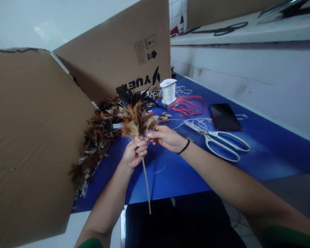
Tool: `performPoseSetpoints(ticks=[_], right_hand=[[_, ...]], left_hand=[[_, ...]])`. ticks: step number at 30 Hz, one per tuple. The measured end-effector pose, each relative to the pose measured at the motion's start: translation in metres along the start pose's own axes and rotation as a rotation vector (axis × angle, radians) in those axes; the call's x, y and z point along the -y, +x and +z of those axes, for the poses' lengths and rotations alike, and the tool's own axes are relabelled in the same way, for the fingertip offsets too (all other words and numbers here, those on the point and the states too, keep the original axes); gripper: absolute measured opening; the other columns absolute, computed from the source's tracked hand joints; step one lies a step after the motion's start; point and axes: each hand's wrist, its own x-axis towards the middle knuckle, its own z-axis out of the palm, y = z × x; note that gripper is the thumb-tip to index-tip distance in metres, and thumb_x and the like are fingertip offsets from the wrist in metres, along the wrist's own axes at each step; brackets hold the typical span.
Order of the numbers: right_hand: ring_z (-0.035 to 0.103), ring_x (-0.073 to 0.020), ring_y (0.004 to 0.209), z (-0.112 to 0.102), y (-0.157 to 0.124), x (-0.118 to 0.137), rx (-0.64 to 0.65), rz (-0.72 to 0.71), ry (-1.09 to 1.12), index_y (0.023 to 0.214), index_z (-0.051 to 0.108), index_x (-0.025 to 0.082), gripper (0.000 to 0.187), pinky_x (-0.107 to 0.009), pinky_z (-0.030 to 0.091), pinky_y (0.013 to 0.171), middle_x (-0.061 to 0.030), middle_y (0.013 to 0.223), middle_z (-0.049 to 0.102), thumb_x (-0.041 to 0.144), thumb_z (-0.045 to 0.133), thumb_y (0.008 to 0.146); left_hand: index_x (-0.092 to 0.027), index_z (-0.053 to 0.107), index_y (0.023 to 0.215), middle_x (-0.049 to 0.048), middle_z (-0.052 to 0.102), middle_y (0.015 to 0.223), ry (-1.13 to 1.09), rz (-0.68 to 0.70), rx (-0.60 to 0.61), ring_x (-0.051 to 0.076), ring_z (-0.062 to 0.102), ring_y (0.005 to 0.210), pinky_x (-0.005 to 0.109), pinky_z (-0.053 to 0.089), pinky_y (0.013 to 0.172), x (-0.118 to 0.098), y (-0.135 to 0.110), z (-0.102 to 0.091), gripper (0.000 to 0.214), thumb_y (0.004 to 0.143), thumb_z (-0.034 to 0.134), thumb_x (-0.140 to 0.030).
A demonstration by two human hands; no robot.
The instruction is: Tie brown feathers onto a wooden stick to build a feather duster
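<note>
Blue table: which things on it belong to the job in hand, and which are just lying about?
Part of the job:
thin stick, gripped by the left hand
feather bundle, with the right hand at its base
feather pile, probably
scissors and white spool, perhaps, both untouched

Apparently just lying about:
phone
red cord, though I can't be sure

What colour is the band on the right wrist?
The wristband is black; the head view shows it best.

We look from the person's head, forward and down, in a single view: the left hand (134, 152) and right hand (168, 137) sit mid-frame, close before us, the desk (175, 177) below them, a cardboard panel (111, 51) beyond.
</note>
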Motion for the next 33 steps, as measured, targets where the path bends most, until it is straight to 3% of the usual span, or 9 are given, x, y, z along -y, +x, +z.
performPoseSetpoints(ticks=[9, 24, 33], right_hand=[[0.048, -0.007, 0.052, -0.0007, 0.0001, -0.0002, -0.016, 0.049, -0.027, 0.068, 0.059, 0.015, 0.018, -0.021, 0.031, 0.046, 0.0007, 0.06, 0.06, 0.025, 0.072, 0.061], [0.043, -0.0051, 0.05, 0.0014, -0.0012, 0.0045, -0.125, 0.132, -0.042, 0.06, 0.055, 0.013, 0.029, -0.018, 0.032, 0.043, 0.0041, 0.052, 0.05, 0.024, 0.08, 0.05], [0.041, -0.0047, 0.049, -0.001, 0.0015, 0.0002, -0.113, 0.153, -0.07, 0.059, 0.054, 0.013, 0.028, -0.017, 0.027, 0.039, 0.0038, 0.053, 0.05, 0.024, 0.079, 0.051]], left_hand=[[-0.01, 0.054, 0.082, -0.0056, 0.03, 0.06, 0.055, -0.025, 0.084, 0.0, 0.023, 0.04, 0.01, 0.023, 0.037, 0.0036, 0.0022, -0.0035, 0.013, 0.086, 0.051, -0.022], [-0.012, 0.051, 0.078, -0.0056, 0.034, 0.06, 0.106, -0.027, 0.077, 0.0, 0.025, 0.041, 0.01, 0.024, 0.037, 0.0055, 0.002, 0.0015, 0.014, 0.082, 0.059, -0.023], [-0.013, 0.049, 0.076, -0.0054, 0.035, 0.058, 0.11, -0.011, 0.051, 0.0, 0.026, 0.04, 0.01, 0.023, 0.037, 0.0068, 0.0042, -0.0005, 0.014, 0.081, 0.06, -0.021]])
